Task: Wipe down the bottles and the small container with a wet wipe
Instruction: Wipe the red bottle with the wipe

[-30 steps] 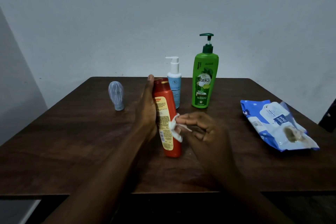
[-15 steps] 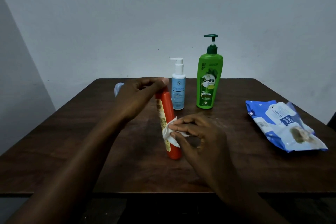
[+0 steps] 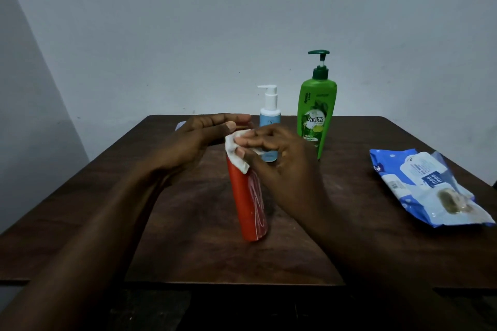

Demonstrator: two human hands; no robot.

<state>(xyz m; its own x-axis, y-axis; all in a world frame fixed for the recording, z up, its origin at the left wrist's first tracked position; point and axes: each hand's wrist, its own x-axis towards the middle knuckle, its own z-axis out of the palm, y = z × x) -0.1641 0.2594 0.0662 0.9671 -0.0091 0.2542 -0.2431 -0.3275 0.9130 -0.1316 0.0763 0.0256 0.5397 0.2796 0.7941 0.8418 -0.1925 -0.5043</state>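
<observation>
A red bottle (image 3: 250,204) stands tilted on the wooden table (image 3: 188,236) in front of me. My left hand (image 3: 199,139) holds its top, fingers and thumb round the cap. My right hand (image 3: 277,158) pinches a white wet wipe (image 3: 236,153) against the bottle's upper part. Behind stand a small blue pump bottle (image 3: 269,118) and a tall green pump bottle (image 3: 316,113). The small clear container (image 3: 180,124) is mostly hidden behind my left hand.
A blue pack of wet wipes (image 3: 427,191) lies on the right side of the table. A grey wall rises just behind the table's far edge.
My right hand has slid the wipe up the red bottle from its lower middle to near the top. My left hand has moved from the bottle's side to its cap.
</observation>
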